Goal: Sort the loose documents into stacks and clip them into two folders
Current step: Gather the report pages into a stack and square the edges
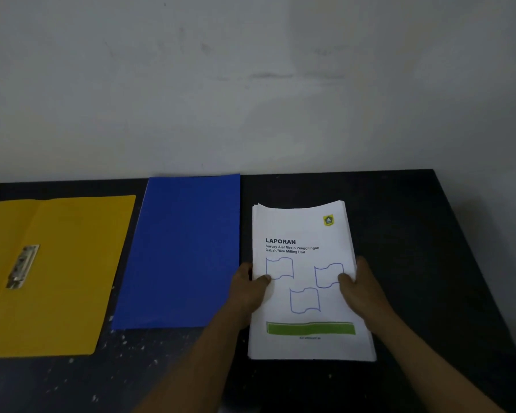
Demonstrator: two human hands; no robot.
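A thick stack of white documents [306,234] lies on the dark table, its top sheet a cover page titled "LAPORAN" with blue outlines and a green bar. My left hand [249,289] grips the stack's left edge, thumb on the top sheet. My right hand [361,286] grips the right edge the same way. Left of the stack lies a closed blue folder [181,251]. Further left, a yellow folder [63,272] lies open, showing its metal clip [23,266].
The dark table [414,234] has white specks along its front part. A pale wall rises directly behind it. The table's right edge runs diagonally at the far right.
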